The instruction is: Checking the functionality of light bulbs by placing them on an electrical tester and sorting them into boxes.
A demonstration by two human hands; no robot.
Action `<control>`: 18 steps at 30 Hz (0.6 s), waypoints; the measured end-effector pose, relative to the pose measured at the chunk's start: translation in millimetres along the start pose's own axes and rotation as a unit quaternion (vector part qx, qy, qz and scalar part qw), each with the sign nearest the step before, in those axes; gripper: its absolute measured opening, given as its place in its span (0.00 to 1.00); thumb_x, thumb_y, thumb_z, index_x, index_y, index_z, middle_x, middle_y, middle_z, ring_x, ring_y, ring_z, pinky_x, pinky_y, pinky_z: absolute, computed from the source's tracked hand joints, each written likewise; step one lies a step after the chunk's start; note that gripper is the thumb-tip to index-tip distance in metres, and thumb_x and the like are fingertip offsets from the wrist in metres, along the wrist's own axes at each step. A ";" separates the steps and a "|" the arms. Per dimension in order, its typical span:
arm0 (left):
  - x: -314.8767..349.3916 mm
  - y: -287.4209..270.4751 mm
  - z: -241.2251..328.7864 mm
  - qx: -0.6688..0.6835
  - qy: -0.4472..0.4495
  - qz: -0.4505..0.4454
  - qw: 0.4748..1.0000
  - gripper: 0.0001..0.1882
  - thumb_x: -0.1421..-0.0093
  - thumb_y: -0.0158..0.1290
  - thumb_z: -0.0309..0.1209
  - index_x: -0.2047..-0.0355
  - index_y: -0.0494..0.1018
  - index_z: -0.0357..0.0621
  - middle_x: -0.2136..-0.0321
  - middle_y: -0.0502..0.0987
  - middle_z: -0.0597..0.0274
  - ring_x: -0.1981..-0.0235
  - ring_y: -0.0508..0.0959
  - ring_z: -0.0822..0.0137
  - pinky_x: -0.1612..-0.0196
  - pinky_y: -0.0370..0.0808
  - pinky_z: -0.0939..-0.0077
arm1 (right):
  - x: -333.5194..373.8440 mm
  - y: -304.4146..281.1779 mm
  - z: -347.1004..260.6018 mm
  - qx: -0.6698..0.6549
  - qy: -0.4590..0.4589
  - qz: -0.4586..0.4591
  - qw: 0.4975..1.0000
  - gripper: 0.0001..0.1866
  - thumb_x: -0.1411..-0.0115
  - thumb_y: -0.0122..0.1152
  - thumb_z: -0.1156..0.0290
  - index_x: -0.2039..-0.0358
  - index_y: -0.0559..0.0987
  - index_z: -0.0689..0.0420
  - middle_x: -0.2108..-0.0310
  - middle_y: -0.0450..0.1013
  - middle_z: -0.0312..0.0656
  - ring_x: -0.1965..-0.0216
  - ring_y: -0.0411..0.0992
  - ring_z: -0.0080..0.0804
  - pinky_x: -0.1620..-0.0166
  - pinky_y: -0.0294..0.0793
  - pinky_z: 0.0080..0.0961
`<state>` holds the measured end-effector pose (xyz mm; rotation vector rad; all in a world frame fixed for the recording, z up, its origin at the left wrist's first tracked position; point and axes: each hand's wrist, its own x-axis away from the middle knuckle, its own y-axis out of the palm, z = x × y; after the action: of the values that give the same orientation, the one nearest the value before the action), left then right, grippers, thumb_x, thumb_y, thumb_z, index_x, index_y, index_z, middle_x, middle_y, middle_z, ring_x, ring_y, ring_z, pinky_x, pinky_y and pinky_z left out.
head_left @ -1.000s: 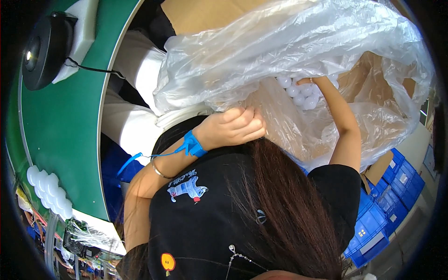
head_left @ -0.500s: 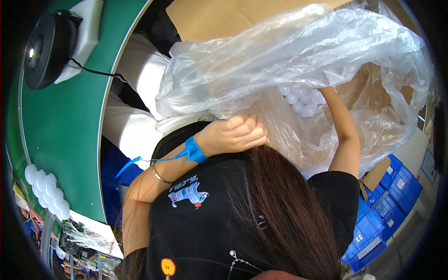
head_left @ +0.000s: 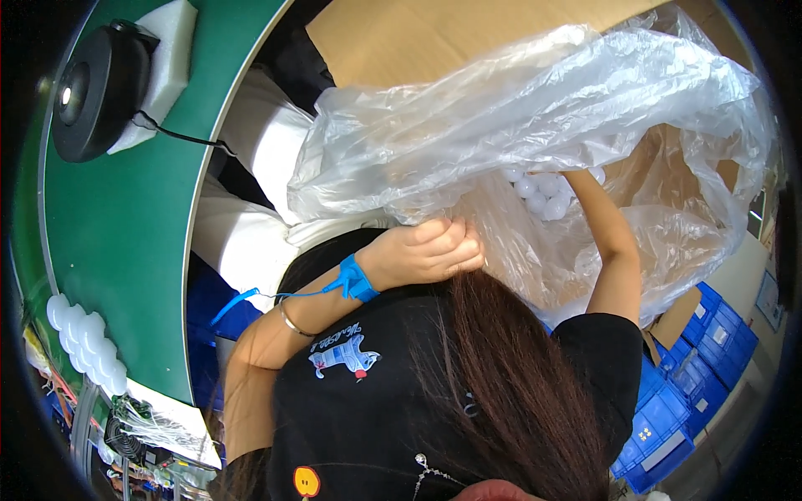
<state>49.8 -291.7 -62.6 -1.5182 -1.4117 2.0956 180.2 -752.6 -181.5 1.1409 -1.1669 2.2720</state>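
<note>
A large clear plastic bag (head_left: 468,138) stretches across the upper right, with its rim bunched up in front of my body. My left hand (head_left: 439,250) is closed on the rim of this bag, and a blue wrist strap (head_left: 357,280) circles that wrist. Deep in the bag sit several round white plastic pieces (head_left: 547,200), shaped like bulbs. My right forearm (head_left: 606,221) reaches through the bag's mouth to these pieces. A fold of plastic hides my right hand, so its fingers and anything in them do not show.
Brown cardboard (head_left: 451,42) lies behind and around the bag. On the left, a green table (head_left: 125,250) carries a black round device (head_left: 96,92) on white foam and a cluster of white bulb-shaped pieces (head_left: 86,344). Blue bins (head_left: 660,417) are stacked at the lower right.
My right arm has shifted slightly at the white pieces, still reaching into the bag. My left hand keeps its hold on the rim. The whole view has moved a little.
</note>
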 end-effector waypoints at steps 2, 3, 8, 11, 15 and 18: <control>0.1 0.2 0.8 0.003 -0.003 0.000 1.000 0.10 0.48 0.48 0.32 0.64 0.69 0.58 0.62 0.72 0.75 0.57 0.70 0.77 0.60 0.62 0.85 | -5.1 -2.8 -5.9 -0.004 0.003 0.004 1.000 0.50 0.68 0.70 0.42 0.42 0.67 0.50 0.37 0.53 0.41 0.41 0.58 0.48 0.47 0.69 0.40; -0.1 0.0 0.1 0.001 -0.002 0.001 1.000 0.10 0.48 0.48 0.32 0.64 0.69 0.58 0.62 0.72 0.75 0.57 0.70 0.77 0.60 0.62 0.85 | -4.7 -4.1 -12.3 -0.007 0.004 0.006 1.000 0.51 0.68 0.70 0.42 0.42 0.66 0.50 0.37 0.53 0.41 0.41 0.58 0.48 0.47 0.69 0.40; -1.3 -1.4 -0.6 0.004 -0.004 -0.003 1.000 0.10 0.48 0.47 0.33 0.64 0.69 0.58 0.62 0.71 0.75 0.57 0.69 0.77 0.59 0.62 0.85 | 7.5 -3.3 -31.6 -0.010 0.007 0.014 1.000 0.51 0.68 0.70 0.42 0.42 0.66 0.49 0.37 0.53 0.42 0.41 0.58 0.48 0.46 0.68 0.40; -3.9 -1.3 -0.5 0.008 -0.003 -0.001 1.000 0.10 0.48 0.48 0.33 0.64 0.68 0.58 0.63 0.71 0.75 0.57 0.69 0.77 0.58 0.62 0.84 | -0.4 -10.0 -53.3 -0.018 0.013 0.013 1.000 0.52 0.68 0.70 0.42 0.41 0.65 0.49 0.38 0.54 0.42 0.40 0.58 0.48 0.46 0.68 0.40; -4.5 -3.9 -1.3 0.013 -0.004 -0.016 1.000 0.10 0.48 0.48 0.33 0.63 0.68 0.59 0.63 0.70 0.75 0.57 0.69 0.77 0.57 0.62 0.84 | -5.3 -12.3 -56.9 -0.025 0.012 0.016 0.999 0.52 0.68 0.70 0.43 0.41 0.64 0.49 0.38 0.54 0.43 0.40 0.57 0.48 0.45 0.68 0.40; -4.5 -2.7 0.2 0.011 -0.012 -0.012 1.000 0.10 0.48 0.48 0.33 0.63 0.67 0.59 0.63 0.70 0.75 0.57 0.69 0.77 0.56 0.62 0.84 | 3.1 -7.7 -52.4 -0.029 0.011 0.018 0.999 0.53 0.68 0.70 0.43 0.40 0.64 0.49 0.38 0.54 0.43 0.40 0.57 0.49 0.45 0.67 0.40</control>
<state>50.8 -293.1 -57.6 -1.4645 -1.4023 2.1158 156.7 -706.5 -192.8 1.0781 -1.2464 2.2553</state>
